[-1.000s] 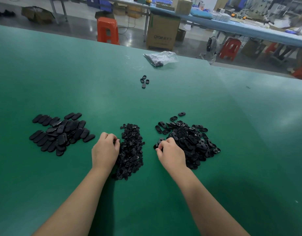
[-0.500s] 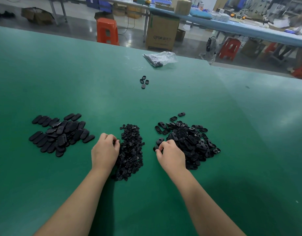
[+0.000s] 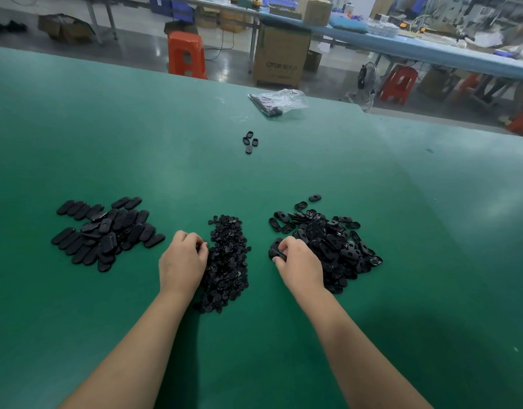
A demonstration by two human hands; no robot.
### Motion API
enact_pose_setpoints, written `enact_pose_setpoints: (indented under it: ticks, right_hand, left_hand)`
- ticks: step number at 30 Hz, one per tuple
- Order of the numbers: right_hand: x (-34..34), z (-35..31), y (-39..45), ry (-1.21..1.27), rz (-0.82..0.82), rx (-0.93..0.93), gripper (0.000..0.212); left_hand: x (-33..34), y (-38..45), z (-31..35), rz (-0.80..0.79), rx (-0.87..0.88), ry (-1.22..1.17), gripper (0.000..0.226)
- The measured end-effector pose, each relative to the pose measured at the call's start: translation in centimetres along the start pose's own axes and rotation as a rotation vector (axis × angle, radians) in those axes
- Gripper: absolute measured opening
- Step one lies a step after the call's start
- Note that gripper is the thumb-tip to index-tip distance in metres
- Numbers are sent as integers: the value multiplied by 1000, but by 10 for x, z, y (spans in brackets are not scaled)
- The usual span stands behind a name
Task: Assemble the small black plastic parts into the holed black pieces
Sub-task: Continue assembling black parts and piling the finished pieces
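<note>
A heap of small black plastic parts [image 3: 228, 255] lies in the middle of the green table [image 3: 136, 137]. My left hand [image 3: 182, 259] rests at its left edge, fingers curled and pinching a small part. To the right is a heap of holed black oval pieces [image 3: 334, 243]. My right hand [image 3: 298, 262] sits at that heap's left edge, fingers curled round one holed piece [image 3: 276, 253]. A pile of closed black oval pieces [image 3: 104, 231] lies at the left.
Several loose black pieces [image 3: 249, 141] lie farther back at the centre. A clear plastic bag [image 3: 279, 101] with dark contents sits near the table's far edge. Beyond it stand an orange stool [image 3: 186, 54], a cardboard box [image 3: 281, 59] and a long blue bench [image 3: 416, 45].
Both hands have stayed at their heaps; the right hand's fingers have closed further onto a holed piece. The piles have not moved.
</note>
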State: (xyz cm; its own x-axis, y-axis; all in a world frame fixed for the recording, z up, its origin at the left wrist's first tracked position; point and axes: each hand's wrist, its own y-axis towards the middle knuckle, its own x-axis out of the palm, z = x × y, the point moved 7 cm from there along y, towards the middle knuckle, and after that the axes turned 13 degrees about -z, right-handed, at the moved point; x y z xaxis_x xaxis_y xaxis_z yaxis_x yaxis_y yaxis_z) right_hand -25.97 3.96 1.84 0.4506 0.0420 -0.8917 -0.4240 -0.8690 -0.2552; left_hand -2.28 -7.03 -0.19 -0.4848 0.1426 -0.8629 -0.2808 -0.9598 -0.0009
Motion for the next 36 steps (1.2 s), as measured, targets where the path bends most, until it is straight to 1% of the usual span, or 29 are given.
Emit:
enact_pose_setpoints:
  ticks: [3,7,9,11,14,15,17,20,23,28,31,36]
  right_hand:
    - [2,1,1,29,-1,-26,28]
    - [0,1,-1,206,65,-84,21]
    - [0,0,-3,391,79,-109,14]
    - [7,-1,-6,643,38,-105,7]
    - [27,-8,-10,1026,-93,-69,13]
    - [33,-11,-12,1109,-129,-58,15]
    - [42,-15,-16,1190,-156,-49,20]
    - [50,-16,-21,1232,-141,-67,25]
    - [53,-14,-23,1166,-101,-88,31]
    - [53,-16,-27,1058,-31,-101,23]
    - [53,-20,-29,1007,-5,-126,22]
    - [54,-19,-32,985,34,-150,10]
  left_hand:
    - [0,-1,0,4,7,-2,15]
    - [0,0,1,-2,20,2,14]
    - [1,0,2,-7,29,7,13]
    - [1,0,2,-5,42,8,12]
    - [1,1,3,1,54,5,12]
    - [1,1,3,5,52,-9,12]
    - [0,1,1,27,36,-67,11]
    - [-2,-1,-2,52,27,-129,12]
    - [-2,-1,-2,55,54,-154,11]
    - [-1,2,-4,48,73,-188,5]
    - [1,5,-8,26,60,-211,11]
    - [3,6,-17,14,8,-337,26]
